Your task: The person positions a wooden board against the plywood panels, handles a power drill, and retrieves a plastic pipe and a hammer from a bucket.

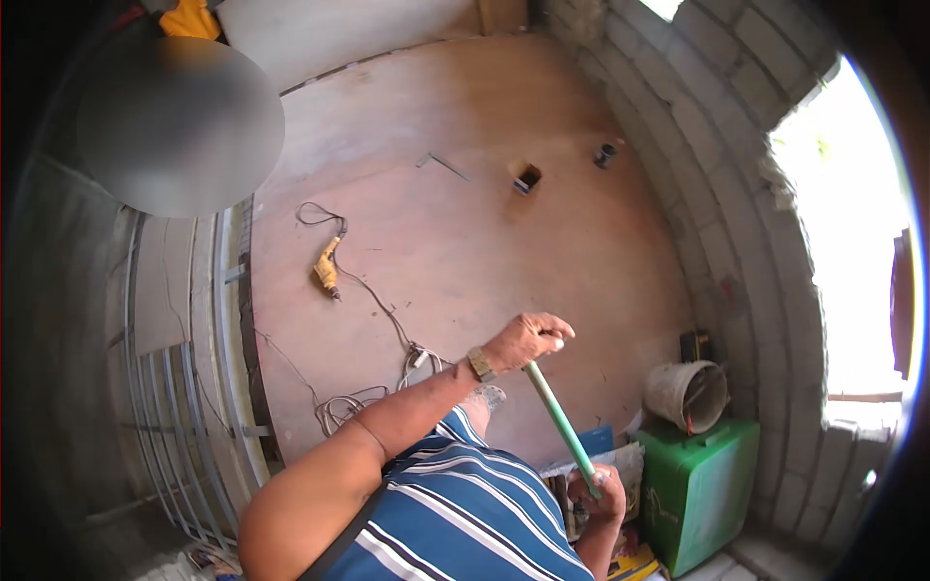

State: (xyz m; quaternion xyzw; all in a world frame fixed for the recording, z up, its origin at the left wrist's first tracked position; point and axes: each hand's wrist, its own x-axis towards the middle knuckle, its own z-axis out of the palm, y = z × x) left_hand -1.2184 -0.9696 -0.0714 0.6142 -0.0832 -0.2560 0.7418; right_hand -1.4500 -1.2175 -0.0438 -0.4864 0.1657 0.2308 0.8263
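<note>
A long, pale green pipe [560,416] slants in front of my striped shirt. My left hand [526,341], with a watch at the wrist, is closed about its upper end, with the thumb and a finger pointing right; the palm hides that end. Lower down, the fingers of my right hand [603,489] wrap round the pipe's other end, close to my body. Below the pipe, beside my right hand, lie a blue flat piece [588,441] and some boxes or packets that I cannot make out.
A yellow power drill [327,269] lies on the brown board floor [455,252], its cord running to coiled cables [339,412]. Farther off are a metal square [444,166], a small box [527,178] and a dark can [605,155]. A bucket [686,395] rests on a green container [699,494] near the block wall.
</note>
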